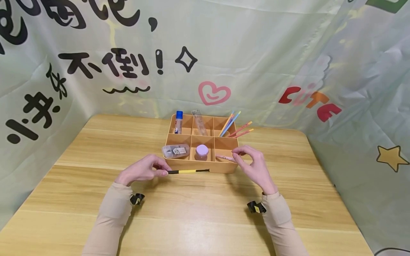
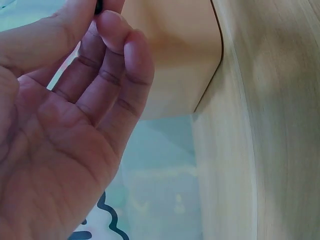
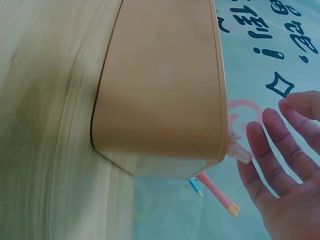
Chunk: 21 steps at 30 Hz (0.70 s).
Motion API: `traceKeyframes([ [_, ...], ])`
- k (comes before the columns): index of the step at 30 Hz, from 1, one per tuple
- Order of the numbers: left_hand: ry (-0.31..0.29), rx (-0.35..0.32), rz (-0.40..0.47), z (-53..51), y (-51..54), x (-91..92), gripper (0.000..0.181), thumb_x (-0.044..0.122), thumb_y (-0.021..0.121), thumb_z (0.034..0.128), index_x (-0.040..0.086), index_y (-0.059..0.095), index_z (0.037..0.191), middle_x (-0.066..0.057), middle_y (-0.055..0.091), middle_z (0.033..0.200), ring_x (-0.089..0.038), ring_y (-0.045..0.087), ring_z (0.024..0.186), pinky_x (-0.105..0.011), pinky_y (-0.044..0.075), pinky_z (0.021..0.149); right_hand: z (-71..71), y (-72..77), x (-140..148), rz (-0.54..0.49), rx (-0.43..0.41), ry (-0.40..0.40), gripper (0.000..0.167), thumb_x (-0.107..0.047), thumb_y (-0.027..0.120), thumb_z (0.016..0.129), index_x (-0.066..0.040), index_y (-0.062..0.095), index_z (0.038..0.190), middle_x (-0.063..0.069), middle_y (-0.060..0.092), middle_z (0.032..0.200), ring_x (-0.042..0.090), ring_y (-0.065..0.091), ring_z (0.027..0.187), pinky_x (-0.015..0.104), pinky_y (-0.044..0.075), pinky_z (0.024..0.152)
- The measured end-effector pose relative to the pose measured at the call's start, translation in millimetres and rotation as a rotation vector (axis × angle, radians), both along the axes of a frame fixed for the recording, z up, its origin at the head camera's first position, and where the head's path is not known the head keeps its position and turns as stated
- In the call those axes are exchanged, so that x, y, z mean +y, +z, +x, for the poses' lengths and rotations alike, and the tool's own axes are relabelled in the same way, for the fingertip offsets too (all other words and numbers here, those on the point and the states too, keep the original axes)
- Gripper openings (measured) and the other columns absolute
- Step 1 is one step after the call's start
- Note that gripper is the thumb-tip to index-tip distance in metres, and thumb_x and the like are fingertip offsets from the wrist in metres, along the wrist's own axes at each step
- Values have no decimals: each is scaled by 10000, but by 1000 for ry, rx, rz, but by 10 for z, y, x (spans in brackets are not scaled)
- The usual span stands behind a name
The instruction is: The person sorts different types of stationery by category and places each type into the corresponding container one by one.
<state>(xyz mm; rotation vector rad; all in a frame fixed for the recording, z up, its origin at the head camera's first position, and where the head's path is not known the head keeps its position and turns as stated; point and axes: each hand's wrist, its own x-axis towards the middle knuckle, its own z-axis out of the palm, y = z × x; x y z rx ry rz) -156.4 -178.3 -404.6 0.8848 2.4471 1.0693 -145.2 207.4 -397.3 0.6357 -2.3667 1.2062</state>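
Observation:
My left hand point(image 1: 145, 169) pinches a slim black-and-yellow pen point(image 1: 189, 171) by its left end. It is held level just in front of an orange-brown desk organizer point(image 1: 198, 166). Only a dark tip of it shows between thumb and finger in the left wrist view. Over the organizer's right edge is my right hand point(image 1: 253, 165), its fingers loosely bent. Beneath them a pink pen point(image 1: 225, 158) leans in the front right compartment, its end point(image 3: 242, 153) sticking out past the rim beside the fingers. In the right wrist view the thumb is apart from it.
The organizer also holds a blue-capped glue stick point(image 1: 178, 122), a clear ruler point(image 1: 200, 122), a translucent case point(image 1: 176, 151), a purple-lidded jar point(image 1: 201, 152) and several coloured sticks point(image 1: 230, 123). A printed cloth point(image 1: 256, 64) hangs behind the wooden table point(image 1: 192, 220).

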Motion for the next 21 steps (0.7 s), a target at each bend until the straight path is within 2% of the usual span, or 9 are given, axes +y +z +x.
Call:
traceKeyframes([
  [4,4,12,9,13,14,-6,154,118,697,934,52,775,1049,-95,778,1021,-71,650,883,-231,538,801,3,10,-19,-1,0,-14,122,70,692,883,-3,739,969,136,746,909,87,633,849,303,558,807],
  [8,7,11,22,15,19,-4,155,124,697,935,67,778,1054,-82,776,1030,-65,645,879,-220,536,791,12,28,-27,-2,11,20,134,90,678,884,13,739,976,150,740,900,84,628,843,264,550,796],
  [12,0,8,35,12,22,2,155,133,700,937,68,781,1052,-89,772,1020,-58,626,842,-217,527,752,34,60,-39,12,-6,107,163,51,679,905,-42,748,1020,84,737,905,55,600,835,230,525,747],
  [16,-12,20,36,19,34,12,163,148,705,936,69,783,1055,-70,771,1003,-40,618,827,-218,529,746,69,84,-78,28,-33,213,192,8,681,920,-67,745,1084,46,735,920,43,608,843,270,543,695],
  [21,-25,28,54,30,48,43,161,145,707,936,69,785,1054,-73,770,994,-34,618,844,-215,527,769,133,97,-185,50,-80,343,287,-6,694,913,-65,718,1192,60,760,997,68,660,884,296,589,760],
])
